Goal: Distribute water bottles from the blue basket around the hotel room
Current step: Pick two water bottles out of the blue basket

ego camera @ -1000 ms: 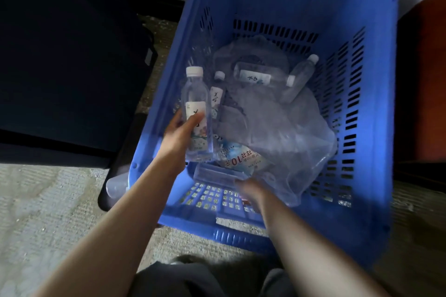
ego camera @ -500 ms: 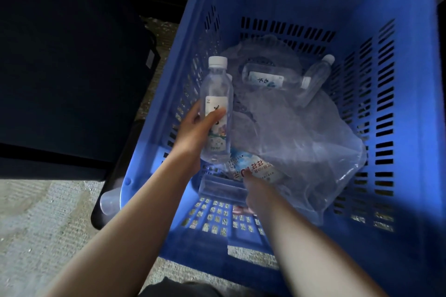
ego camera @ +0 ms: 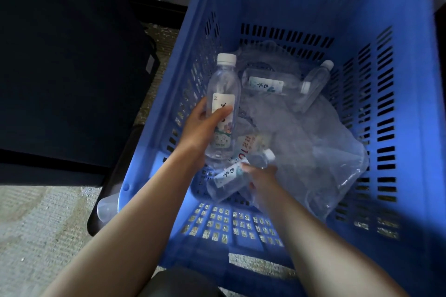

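We look down into a large blue slotted plastic basket (ego camera: pixel 398 31) standing on the pale patterned carpet (ego camera: pixel 31 229), with a dark blocky piece of furniture (ego camera: pixel 67 67) just to its left. Most of the basket floor is covered by a crumpled clear plastic bag (ego camera: pixel 313 152). Toward the far wall of the basket, two clear water bottles lie on that plastic: one on its side with a white label (ego camera: pixel 265 83), and one tilted against the right corner with a white cap (ego camera: pixel 316 87).

Our left hand (ego camera: pixel 200 128) grips an upright clear plastic water bottle with a white cap and a printed label (ego camera: pixel 223 103); the thumb crosses the label and the fingers curl round behind the body. That bottle is raised above the basket floor, near the left wall.

Our right hand (ego camera: pixel 259 179) is lower, near the front of the basket, with its fingers wrapped over a second small clear labelled bottle (ego camera: pixel 231 179) that lies tilted, its white cap pointing up and to the right. We cannot tell whether this bottle has left the floor. A printed wrapper with red figures (ego camera: pixel 248 149) shows between the two held bottles.
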Demonstrator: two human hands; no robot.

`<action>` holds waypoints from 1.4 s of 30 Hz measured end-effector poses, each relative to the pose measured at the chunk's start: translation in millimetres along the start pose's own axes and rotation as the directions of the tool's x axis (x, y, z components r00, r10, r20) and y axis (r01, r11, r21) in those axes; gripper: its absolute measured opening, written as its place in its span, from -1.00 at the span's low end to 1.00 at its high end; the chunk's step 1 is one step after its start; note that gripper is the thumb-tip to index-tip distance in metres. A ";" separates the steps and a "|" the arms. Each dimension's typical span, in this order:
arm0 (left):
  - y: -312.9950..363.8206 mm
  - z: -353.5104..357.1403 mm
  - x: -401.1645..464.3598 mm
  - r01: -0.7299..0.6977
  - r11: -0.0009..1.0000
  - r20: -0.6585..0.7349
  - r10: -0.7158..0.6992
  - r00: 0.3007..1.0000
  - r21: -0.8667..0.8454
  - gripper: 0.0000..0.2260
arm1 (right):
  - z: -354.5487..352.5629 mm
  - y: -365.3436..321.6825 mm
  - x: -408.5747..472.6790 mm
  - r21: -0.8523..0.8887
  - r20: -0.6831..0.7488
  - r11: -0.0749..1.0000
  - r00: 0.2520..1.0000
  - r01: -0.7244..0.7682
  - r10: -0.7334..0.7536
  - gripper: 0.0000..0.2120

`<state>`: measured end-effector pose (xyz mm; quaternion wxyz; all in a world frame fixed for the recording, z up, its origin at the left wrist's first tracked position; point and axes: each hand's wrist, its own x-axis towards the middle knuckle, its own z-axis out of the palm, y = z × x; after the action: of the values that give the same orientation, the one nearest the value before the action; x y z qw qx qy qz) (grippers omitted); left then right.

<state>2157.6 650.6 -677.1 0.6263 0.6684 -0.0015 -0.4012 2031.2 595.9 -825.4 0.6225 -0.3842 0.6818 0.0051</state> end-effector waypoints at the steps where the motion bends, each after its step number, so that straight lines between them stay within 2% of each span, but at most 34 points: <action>1: 0.1 0.0 0.6 -0.001 1.000 0.001 0.001 1.000 -0.004 -0.71 | -3.6 -5.4 -1.4 0.039 0.055 0.997 0.996 0.063 -0.065 -0.23; 3: -0.8 -0.8 2.2 -0.003 1.000 0.001 0.003 1.000 -0.010 -0.74 | -7.6 -7.8 0.6 0.151 0.120 0.985 0.987 0.089 -0.107 -0.46; 5: -1.1 -2.4 3.5 -0.005 0.999 0.000 0.005 1.000 -0.032 -0.75 | -10.1 -9.5 1.5 0.184 0.158 0.980 0.982 0.078 -0.108 -0.51; 7: -0.8 -3.8 5.3 -0.008 0.998 0.001 0.008 1.000 -0.061 -0.76 | -12.4 -14.5 -0.9 0.151 0.181 0.985 0.978 0.080 -0.107 -0.39; 9: -0.5 -4.5 6.3 -0.011 0.997 0.001 0.011 1.000 -0.082 -0.74 | -14.5 -18.6 4.4 0.147 0.083 0.985 0.991 0.088 -0.102 -0.29; 12: 1.3 -5.0 6.7 -0.028 0.995 -0.010 0.027 1.000 -0.092 -0.70 | -5.9 -24.1 2.0 0.084 -0.045 0.996 0.998 0.041 -0.037 -0.30; 15: 2.1 -5.6 5.8 -0.039 0.996 -0.015 0.038 0.999 -0.084 -0.70 | 6.0 -20.5 -2.5 -0.005 0.040 0.996 0.995 -0.088 0.089 0.00; 17: 1.6 -5.9 5.4 -0.033 0.996 -0.007 0.033 0.999 -0.077 -0.69 | 7.5 -14.4 -0.8 -0.081 0.102 0.991 0.989 -0.104 0.112 0.07; 19: 1.4 -6.2 5.3 -0.025 0.997 0.003 0.025 1.000 -0.079 -0.69 | 8.4 -11.9 -2.4 -0.102 0.129 0.992 0.987 -0.078 0.091 -0.07; 21: 1.1 -6.0 5.5 -0.013 0.997 0.014 0.015 1.000 -0.070 -0.68 | 5.9 -7.6 0.0 -0.052 0.182 0.997 0.982 -0.049 0.057 -0.27; 24: 1.5 -3.1 5.8 -0.006 0.999 0.021 0.007 1.000 -0.050 -0.67 | -3.9 -9.0 -0.2 -0.024 0.257 0.999 0.966 -0.029 0.034 -0.22; 28: 1.2 3.1 3.9 0.025 0.998 0.053 -0.022 0.998 -0.061 -0.72 | -18.8 -34.0 -5.4 0.095 0.316 0.994 0.946 0.045 -0.073 -0.54; 30: 2.5 5.0 -0.8 0.031 0.998 0.074 -0.027 0.997 -0.060 -0.73 | -24.9 -52.5 -17.7 0.151 0.398 0.985 0.907 0.085 -0.139 -0.57; 31: 3.0 5.1 -5.0 0.031 0.998 0.081 -0.026 0.996 -0.061 -0.74 | -28.2 -63.5 -27.2 0.157 0.429 0.982 0.888 0.105 -0.164 -0.60; 34: 8.9 3.9 -23.1 0.045 0.990 0.092 -0.033 0.995 -0.135 -0.77 | -45.4 -92.5 -66.4 0.146 0.453 0.974 0.863 0.173 -0.221 -0.85; 37: 23.3 -1.0 -46.8 0.063 0.984 0.130 -0.041 0.991 -0.165 -0.75 | -71.3 -105.1 -110.9 0.181 0.520 0.961 0.809 0.211 -0.275 -0.77; 40: 43.5 -6.5 -76.0 0.045 0.995 0.200 -0.026 0.979 -0.091 -0.57 | -89.6 -107.2 -155.0 0.213 0.571 0.951 0.761 0.225 -0.307 -0.60; 42: 59.4 -10.0 -95.5 0.041 0.998 0.252 -0.026 0.967 -0.053 -0.61 | -94.1 -113.2 -185.5 0.255 0.577 0.943 0.749 0.215 -0.327 -0.40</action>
<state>2127.9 694.3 -577.3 0.6334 0.5938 -0.0578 -0.4928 1998.7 566.4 -592.6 0.8339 -0.4014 0.3783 -0.0205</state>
